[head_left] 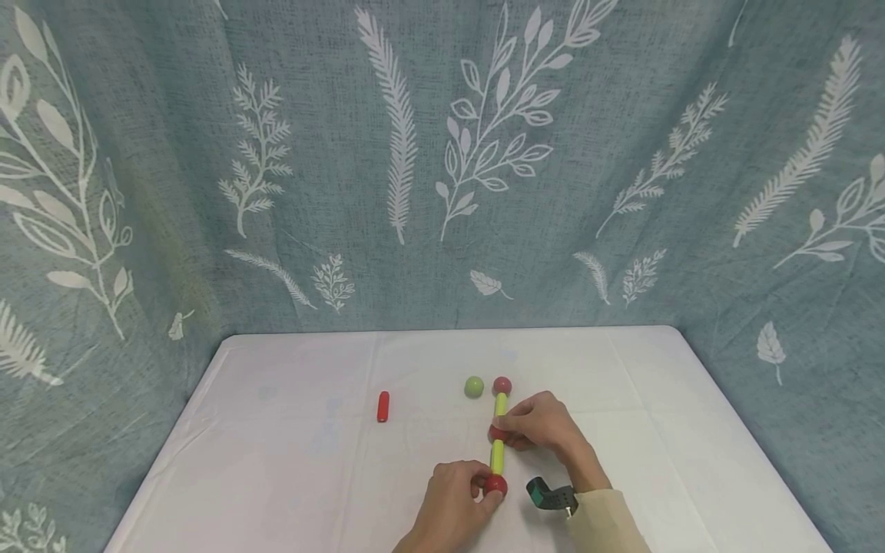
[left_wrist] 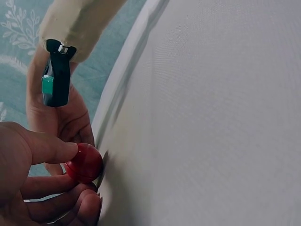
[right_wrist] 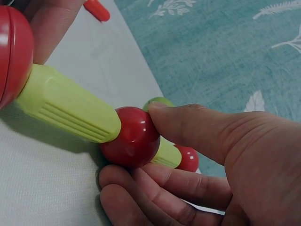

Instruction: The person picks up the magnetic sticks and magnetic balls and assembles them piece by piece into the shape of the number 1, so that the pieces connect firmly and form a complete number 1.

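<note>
A straight chain of red balls and yellow-green rods lies on the white table. My left hand [head_left: 452, 499] pinches the near red ball [left_wrist: 85, 163] between thumb and fingers. Around the middle red ball [right_wrist: 131, 136], my right hand [head_left: 542, 426] has its thumb on top and fingers beneath. One ribbed yellow-green rod [right_wrist: 70, 103] joins these two balls. Past the right hand, another yellow-green rod [head_left: 501, 404] leads to the far red ball [head_left: 502, 385]. In the left wrist view the near ball hides the rest of the chain.
A loose green ball [head_left: 473, 386] sits just left of the far red ball. Farther left lies a red rod [head_left: 383, 407]. A patterned blue-green curtain [head_left: 442, 169] hangs behind the white table [head_left: 276, 461] and along its sides.
</note>
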### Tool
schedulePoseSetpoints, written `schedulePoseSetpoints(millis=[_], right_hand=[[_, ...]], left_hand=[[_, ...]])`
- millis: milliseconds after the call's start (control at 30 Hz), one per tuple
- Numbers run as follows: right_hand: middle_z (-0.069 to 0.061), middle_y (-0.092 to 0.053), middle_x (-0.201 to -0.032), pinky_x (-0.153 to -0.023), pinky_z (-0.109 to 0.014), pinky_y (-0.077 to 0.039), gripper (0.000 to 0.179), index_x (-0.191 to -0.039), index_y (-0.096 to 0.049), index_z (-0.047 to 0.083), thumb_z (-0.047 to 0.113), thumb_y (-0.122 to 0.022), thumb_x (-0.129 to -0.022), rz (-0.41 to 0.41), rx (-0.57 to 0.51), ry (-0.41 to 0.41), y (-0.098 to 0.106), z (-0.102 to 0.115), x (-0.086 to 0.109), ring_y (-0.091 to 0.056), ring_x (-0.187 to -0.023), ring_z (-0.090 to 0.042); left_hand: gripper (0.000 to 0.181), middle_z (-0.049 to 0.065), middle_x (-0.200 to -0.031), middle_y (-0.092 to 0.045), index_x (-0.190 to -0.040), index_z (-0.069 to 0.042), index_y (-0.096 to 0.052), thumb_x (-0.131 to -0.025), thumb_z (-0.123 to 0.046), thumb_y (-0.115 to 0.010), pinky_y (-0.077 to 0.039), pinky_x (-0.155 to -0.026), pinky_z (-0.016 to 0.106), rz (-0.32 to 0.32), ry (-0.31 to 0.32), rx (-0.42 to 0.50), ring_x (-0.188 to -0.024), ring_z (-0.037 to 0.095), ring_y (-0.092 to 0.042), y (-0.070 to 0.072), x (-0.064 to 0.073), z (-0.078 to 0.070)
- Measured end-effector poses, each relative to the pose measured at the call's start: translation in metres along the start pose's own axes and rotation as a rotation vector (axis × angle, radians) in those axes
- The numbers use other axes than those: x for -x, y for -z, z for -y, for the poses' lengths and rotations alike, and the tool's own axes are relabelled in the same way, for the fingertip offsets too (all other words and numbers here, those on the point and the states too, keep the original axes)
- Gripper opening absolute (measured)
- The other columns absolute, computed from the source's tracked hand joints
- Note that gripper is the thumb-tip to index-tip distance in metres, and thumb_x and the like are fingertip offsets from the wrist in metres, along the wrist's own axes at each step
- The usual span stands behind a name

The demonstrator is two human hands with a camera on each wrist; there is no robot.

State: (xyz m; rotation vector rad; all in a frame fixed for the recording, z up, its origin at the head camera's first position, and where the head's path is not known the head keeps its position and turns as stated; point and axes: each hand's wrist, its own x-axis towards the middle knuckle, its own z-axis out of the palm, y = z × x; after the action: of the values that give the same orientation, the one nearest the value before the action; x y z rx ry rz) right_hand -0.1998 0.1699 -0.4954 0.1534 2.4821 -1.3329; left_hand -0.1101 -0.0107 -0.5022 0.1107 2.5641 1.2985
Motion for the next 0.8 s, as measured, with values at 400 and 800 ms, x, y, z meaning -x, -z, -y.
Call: schedulePoseSetpoints(millis=[400,800], right_hand=[[-0.004,-0.08,-0.078,-0.069,-0.03,-0.063,0.015,-0.091,-0.086,0.006,0.021,-0.087,-0.092,-0.002,0.001,-0.01,0.0,0.0,-0.001,-0.074,-0.07,-0.016],[-0.003,-0.081,-0.079,-0.068,-0.029,-0.06,0.017,-0.093,-0.087,0.006,0.023,-0.087,-0.093,0.003,0.03,-0.003,0.006,0.001,-0.002,-0.074,-0.071,-0.016]], left_hand=[[0.024,-0.006,-0.085,-0.064,-0.112,-0.009,-0.082,-0.093,-0.021,-0.089,-0.053,-0.075,0.026,0.002,0.0,-0.017,-0.085,0.018,-0.052,0.002,0.0,-0.001],[0.031,-0.003,-0.094,-0.073,-0.117,-0.007,-0.081,-0.093,-0.023,-0.089,-0.054,-0.074,0.029,-0.036,0.01,-0.014,-0.086,0.017,-0.056,0.019,-0.003,0.006]])
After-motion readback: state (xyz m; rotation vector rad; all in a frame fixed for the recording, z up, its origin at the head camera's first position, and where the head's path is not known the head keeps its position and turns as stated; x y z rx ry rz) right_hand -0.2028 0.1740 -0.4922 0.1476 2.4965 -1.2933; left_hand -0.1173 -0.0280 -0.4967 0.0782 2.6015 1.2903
